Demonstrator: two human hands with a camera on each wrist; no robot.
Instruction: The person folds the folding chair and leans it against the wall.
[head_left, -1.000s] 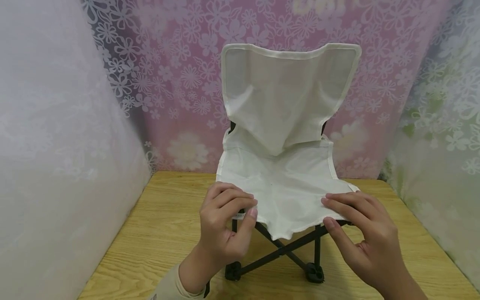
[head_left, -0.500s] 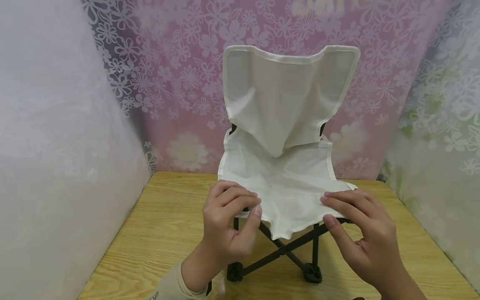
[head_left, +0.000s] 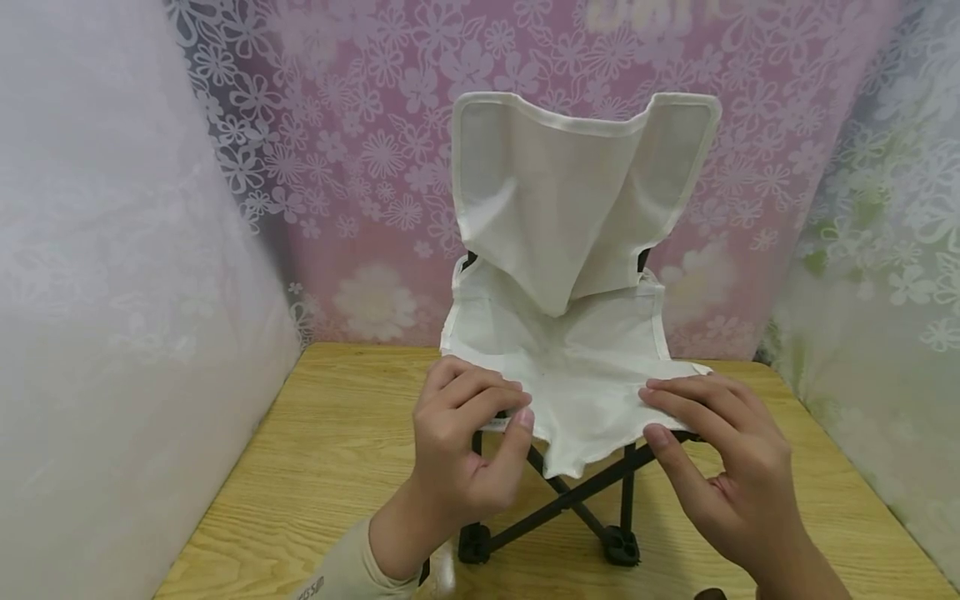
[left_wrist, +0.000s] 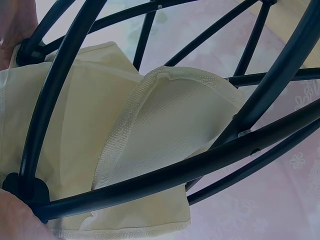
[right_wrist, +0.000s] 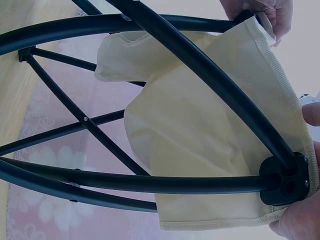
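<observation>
A small folding chair with a white fabric seat (head_left: 555, 358) and backrest (head_left: 562, 183) stands upright, facing me. Its black crossed legs (head_left: 573, 493) show under the seat. My left hand (head_left: 465, 442) grips the front left corner, fingers on top and thumb at the front edge. At the front right corner, my right hand (head_left: 731, 467) holds the seat likewise, thumb below the edge. Between the hands the fabric sags into a fold. From beneath, the right wrist view shows a black corner joint (right_wrist: 285, 180) beside that hand; in the left wrist view tubes (left_wrist: 145, 182) cross under the cloth.
The chair's feet (head_left: 621, 546) rest on a wooden tabletop (head_left: 330, 433). A pink flowered curtain (head_left: 360, 167) hangs behind, a whitish sheet (head_left: 135, 292) on the left and a flowered one (head_left: 885, 250) on the right. A small brown thing (head_left: 709, 594) shows at the bottom edge.
My left hand has moved right, closer to the right hand, which has shifted only slightly. The chair has narrowed: its front feet stand closer together, and the backrest's top edge dips more.
</observation>
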